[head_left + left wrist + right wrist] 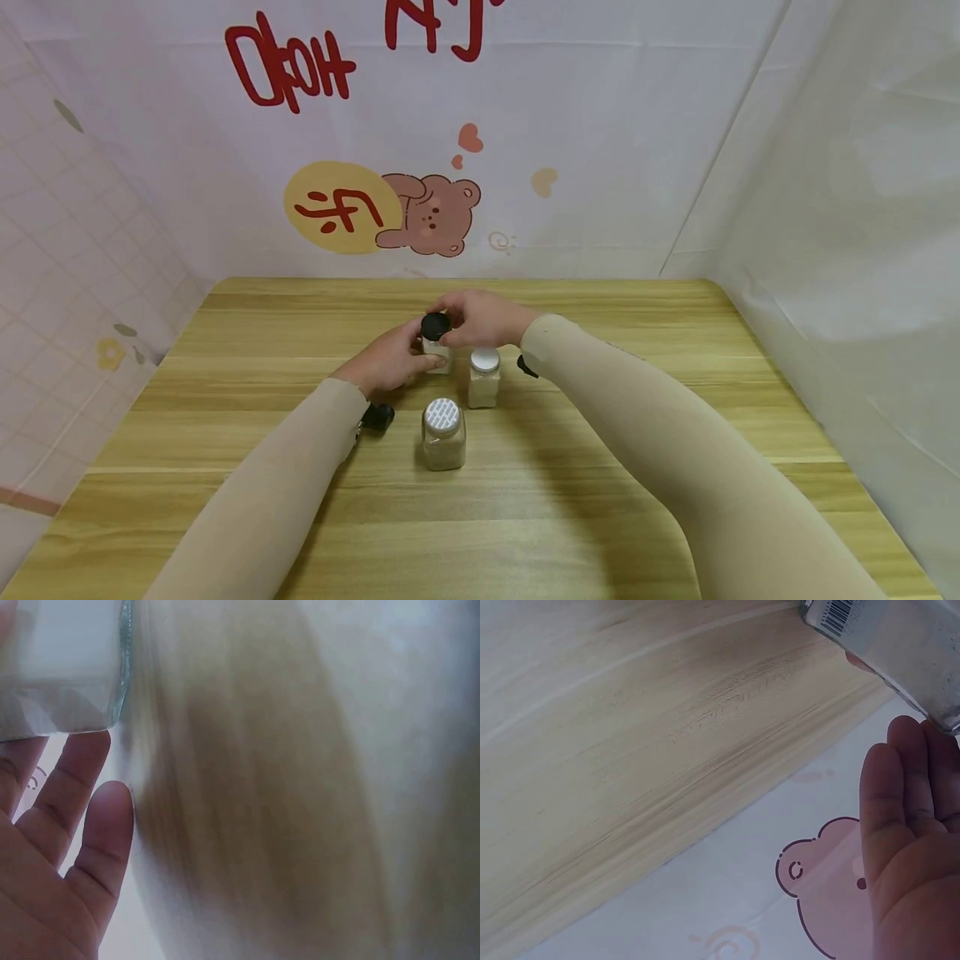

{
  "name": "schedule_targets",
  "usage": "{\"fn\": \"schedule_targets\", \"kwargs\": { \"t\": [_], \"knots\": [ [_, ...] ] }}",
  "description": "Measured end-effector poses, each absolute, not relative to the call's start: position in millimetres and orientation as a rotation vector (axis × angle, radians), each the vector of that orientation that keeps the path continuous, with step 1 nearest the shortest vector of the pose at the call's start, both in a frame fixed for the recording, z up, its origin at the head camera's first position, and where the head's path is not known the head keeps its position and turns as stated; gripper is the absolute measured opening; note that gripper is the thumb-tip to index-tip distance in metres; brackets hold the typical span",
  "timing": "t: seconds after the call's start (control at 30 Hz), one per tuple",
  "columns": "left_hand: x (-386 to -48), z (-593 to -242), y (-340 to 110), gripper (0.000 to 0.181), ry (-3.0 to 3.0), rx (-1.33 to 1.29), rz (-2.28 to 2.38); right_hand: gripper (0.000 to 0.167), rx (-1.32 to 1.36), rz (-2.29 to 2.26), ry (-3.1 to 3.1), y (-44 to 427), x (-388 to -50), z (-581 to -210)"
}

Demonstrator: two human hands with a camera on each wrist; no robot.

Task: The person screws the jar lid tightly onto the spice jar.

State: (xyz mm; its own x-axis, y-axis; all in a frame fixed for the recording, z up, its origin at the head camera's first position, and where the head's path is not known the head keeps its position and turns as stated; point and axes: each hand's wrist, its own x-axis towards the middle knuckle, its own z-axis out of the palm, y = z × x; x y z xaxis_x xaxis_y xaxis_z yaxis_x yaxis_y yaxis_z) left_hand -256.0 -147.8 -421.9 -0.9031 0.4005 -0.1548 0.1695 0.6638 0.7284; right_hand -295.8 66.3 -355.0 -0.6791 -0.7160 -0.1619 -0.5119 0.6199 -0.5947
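A square glass jar of pale contents (439,361) with a black lid (436,326) is between both hands. My left hand (390,358) grips the jar's body from the left, thumb in front. From the right, my right hand (489,317) holds the black lid between thumb and fingers. The left wrist view gives the lower corner of the glass jar (64,667) above spread fingers (105,840). In the right wrist view, a barcode label shows on the jar (907,649), beside extended fingers (885,787).
A jar with a plain white lid (483,387) stands just right of the held jar. Nearer to me is another jar, its white lid patterned (444,446). Both rest on the wooden table (495,542). A printed curtain (600,125) rises behind the table's far edge.
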Motion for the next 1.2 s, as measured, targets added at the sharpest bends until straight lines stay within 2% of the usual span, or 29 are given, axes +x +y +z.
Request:
{"fn": "schedule_targets", "kwargs": {
  "t": [0.2, 0.47, 0.83, 1.07, 1.2],
  "knots": [
    [-255.5, -421.5, -148.6, 0.050, 2.544, 0.437, 1.123, 0.046, -0.950, -0.725, 2.482, 64.3, -294.1, -353.9],
    [-255.9, -422.3, -148.9, 0.051, 2.559, 0.446, 1.106, 0.056, -0.983, -0.675, 2.505, 64.1, -294.6, -354.2],
    [-255.2, -421.4, -148.2, 0.053, 2.591, 0.452, 1.064, 0.041, -0.970, -0.576, 2.589, 58.2, -292.2, -353.7],
    [-254.9, -422.1, -148.9, 0.060, 2.594, 0.457, 1.046, 0.050, -0.975, -0.545, 2.564, 57.7, -289.3, -349.3],
    [-254.8, -421.7, -147.8, 0.058, 2.595, 0.461, 1.045, 0.050, -0.972, -0.535, 2.558, 58.0, -289.1, -347.8]
  ]
}}
